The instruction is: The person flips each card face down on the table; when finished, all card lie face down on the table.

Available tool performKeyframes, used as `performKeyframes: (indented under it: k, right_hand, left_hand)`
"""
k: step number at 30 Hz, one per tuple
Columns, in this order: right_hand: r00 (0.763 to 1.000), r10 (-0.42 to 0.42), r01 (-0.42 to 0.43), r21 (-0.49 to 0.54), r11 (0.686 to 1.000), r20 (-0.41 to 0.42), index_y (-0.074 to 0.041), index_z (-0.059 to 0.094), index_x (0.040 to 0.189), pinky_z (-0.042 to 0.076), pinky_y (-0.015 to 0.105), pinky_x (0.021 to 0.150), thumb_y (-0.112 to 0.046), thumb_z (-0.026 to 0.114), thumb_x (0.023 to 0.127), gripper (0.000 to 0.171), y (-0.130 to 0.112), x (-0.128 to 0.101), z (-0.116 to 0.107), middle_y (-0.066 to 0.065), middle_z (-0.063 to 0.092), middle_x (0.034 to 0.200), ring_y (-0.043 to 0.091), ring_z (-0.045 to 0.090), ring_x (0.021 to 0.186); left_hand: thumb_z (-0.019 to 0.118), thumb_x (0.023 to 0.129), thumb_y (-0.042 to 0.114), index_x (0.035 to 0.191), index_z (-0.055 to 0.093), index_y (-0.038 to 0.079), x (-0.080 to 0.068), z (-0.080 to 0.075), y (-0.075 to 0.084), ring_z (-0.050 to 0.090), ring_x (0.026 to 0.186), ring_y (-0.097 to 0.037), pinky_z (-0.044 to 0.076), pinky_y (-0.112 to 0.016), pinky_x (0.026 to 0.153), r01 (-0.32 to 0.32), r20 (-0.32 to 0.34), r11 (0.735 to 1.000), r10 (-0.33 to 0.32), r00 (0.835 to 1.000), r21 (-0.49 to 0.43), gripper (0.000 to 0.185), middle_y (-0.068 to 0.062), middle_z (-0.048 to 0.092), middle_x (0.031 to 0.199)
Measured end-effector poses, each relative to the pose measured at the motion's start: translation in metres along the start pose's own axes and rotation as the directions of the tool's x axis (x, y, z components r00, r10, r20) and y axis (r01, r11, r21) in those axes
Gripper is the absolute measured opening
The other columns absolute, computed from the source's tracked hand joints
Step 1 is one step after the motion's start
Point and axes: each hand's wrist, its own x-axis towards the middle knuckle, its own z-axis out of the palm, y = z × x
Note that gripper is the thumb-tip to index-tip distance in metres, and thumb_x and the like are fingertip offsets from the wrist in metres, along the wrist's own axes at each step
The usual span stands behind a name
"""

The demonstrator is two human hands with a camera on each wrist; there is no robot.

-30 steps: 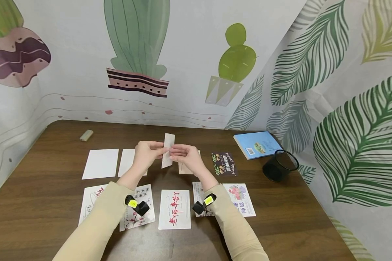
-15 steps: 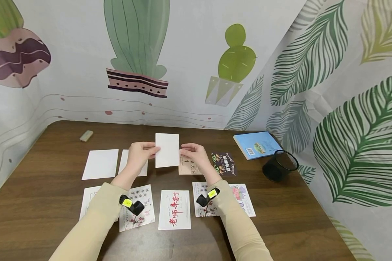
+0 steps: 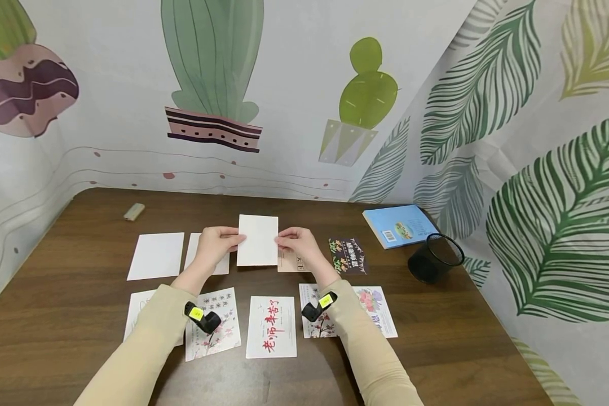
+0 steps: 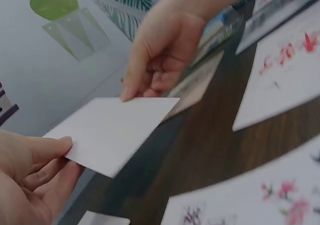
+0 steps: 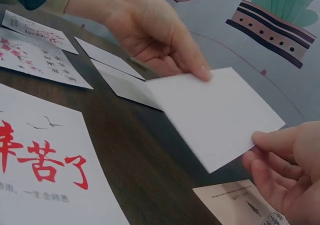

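Note:
A blank white card [image 3: 257,241] is held up over the back middle of the table. My left hand [image 3: 214,248] pinches its left edge between thumb and fingers. The opposite edge is pinched by my right hand [image 3: 302,249]. In the left wrist view the card [image 4: 117,132] lies tilted between both thumbs, above the tabletop. Behind my right hand a beige card [image 3: 291,264] is partly hidden. Another blank white card [image 3: 223,265] lies partly covered by my left hand. The underside of the held card does not show.
Further left lies a white card [image 3: 155,256], with a small eraser-like block [image 3: 134,211] behind it. Printed cards, one with red writing [image 3: 271,327], line the front. At right are a dark floral card [image 3: 347,255], a blue book [image 3: 400,225] and a black mesh cup [image 3: 435,258].
The card was nearly edge-on between both hands, then turned to its blank face while the right hand was off its edge. Now both hands grip it, slightly lower.

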Motion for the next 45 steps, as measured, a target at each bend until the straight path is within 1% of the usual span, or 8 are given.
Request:
performKeyframes:
  k: [8, 15, 20, 27, 35, 38, 41, 45]
  right_hand:
    - [0.999, 0.043, -0.045, -0.130, 0.991, -0.018, 0.009, 0.069, 0.101, 0.058, 0.023, 0.064, -0.007, 0.074, 0.086, 0.023, -0.003, 0.001, 0.005, 0.019, 0.073, 0.089, 0.007, 0.066, 0.063]
    - [0.998, 0.061, -0.066, -0.235, 0.970, -0.025, 0.006, 0.073, 0.096, 0.057, 0.022, 0.061, -0.010, 0.076, 0.085, 0.020, 0.000, 0.000, 0.008, 0.019, 0.074, 0.086, 0.007, 0.064, 0.059]
    - [0.997, 0.072, -0.079, -0.262, 0.962, -0.034, 0.005, 0.075, 0.094, 0.056, 0.021, 0.059, -0.011, 0.075, 0.085, 0.018, 0.000, -0.002, 0.010, 0.017, 0.074, 0.083, 0.008, 0.063, 0.058]
    - [0.991, 0.101, -0.120, -0.271, 0.955, -0.082, 0.005, 0.075, 0.090, 0.053, 0.018, 0.055, -0.010, 0.078, 0.082, 0.017, -0.002, -0.003, 0.011, 0.016, 0.074, 0.079, 0.006, 0.061, 0.054]
    - [0.985, 0.127, -0.155, -0.290, 0.944, -0.114, 0.003, 0.076, 0.089, 0.053, 0.017, 0.056, -0.011, 0.079, 0.081, 0.016, -0.001, -0.004, 0.013, 0.015, 0.074, 0.081, 0.005, 0.062, 0.055]
    - [0.985, 0.125, -0.154, -0.289, 0.945, -0.118, 0.003, 0.076, 0.089, 0.053, 0.017, 0.056, -0.011, 0.079, 0.081, 0.017, -0.001, -0.004, 0.013, 0.015, 0.074, 0.080, 0.005, 0.061, 0.055]
    - [0.986, 0.121, -0.150, -0.275, 0.950, -0.119, 0.003, 0.076, 0.090, 0.053, 0.017, 0.056, -0.011, 0.078, 0.082, 0.017, -0.001, -0.004, 0.014, 0.015, 0.074, 0.081, 0.005, 0.061, 0.054]
    - [0.987, 0.104, -0.133, -0.254, 0.958, -0.125, 0.002, 0.076, 0.090, 0.055, 0.020, 0.058, -0.012, 0.078, 0.082, 0.016, -0.002, -0.007, 0.011, 0.014, 0.074, 0.081, 0.007, 0.064, 0.056]
  left_hand:
    - [0.073, 0.089, 0.018, 0.115, 0.068, -0.007, 0.005, -0.003, -0.011, 0.073, 0.089, -0.023, 0.059, -0.026, 0.078, -0.003, -0.054, 0.993, 0.009, 0.998, 0.115, 0.036, -0.025, 0.068, 0.115]
    - [0.078, 0.084, 0.023, 0.106, 0.073, -0.004, 0.007, -0.003, -0.015, 0.073, 0.073, -0.019, 0.049, -0.021, 0.062, -0.021, -0.086, 0.956, 0.049, 0.995, 0.292, 0.035, -0.020, 0.074, 0.098]
    - [0.079, 0.082, 0.019, 0.102, 0.074, -0.005, 0.007, -0.001, -0.015, 0.072, 0.067, -0.017, 0.048, -0.019, 0.057, -0.013, -0.095, 0.950, 0.044, 0.994, 0.311, 0.031, -0.021, 0.074, 0.096]
    - [0.079, 0.082, 0.019, 0.099, 0.075, -0.004, 0.007, 0.003, -0.014, 0.072, 0.070, -0.020, 0.048, -0.024, 0.060, -0.018, -0.099, 0.931, 0.058, 0.993, 0.366, 0.028, -0.019, 0.075, 0.095]
    - [0.078, 0.083, 0.017, 0.099, 0.074, -0.004, 0.005, 0.004, -0.012, 0.073, 0.075, -0.023, 0.053, -0.030, 0.065, -0.008, -0.088, 0.917, 0.047, 0.995, 0.398, 0.027, -0.024, 0.068, 0.116]
    - [0.078, 0.083, 0.017, 0.098, 0.075, -0.005, 0.005, 0.005, -0.013, 0.073, 0.078, -0.025, 0.052, -0.029, 0.063, -0.010, -0.091, 0.912, 0.053, 0.994, 0.410, 0.027, -0.024, 0.067, 0.118]
    - [0.078, 0.083, 0.017, 0.098, 0.075, -0.005, 0.005, 0.005, -0.014, 0.072, 0.078, -0.026, 0.050, -0.027, 0.061, -0.012, -0.091, 0.910, 0.054, 0.994, 0.413, 0.026, -0.023, 0.070, 0.113]
    - [0.078, 0.083, 0.016, 0.096, 0.075, -0.005, 0.004, 0.006, -0.014, 0.072, 0.074, -0.025, 0.048, -0.026, 0.058, -0.024, -0.086, 0.911, 0.065, 0.994, 0.413, 0.025, -0.020, 0.074, 0.093]
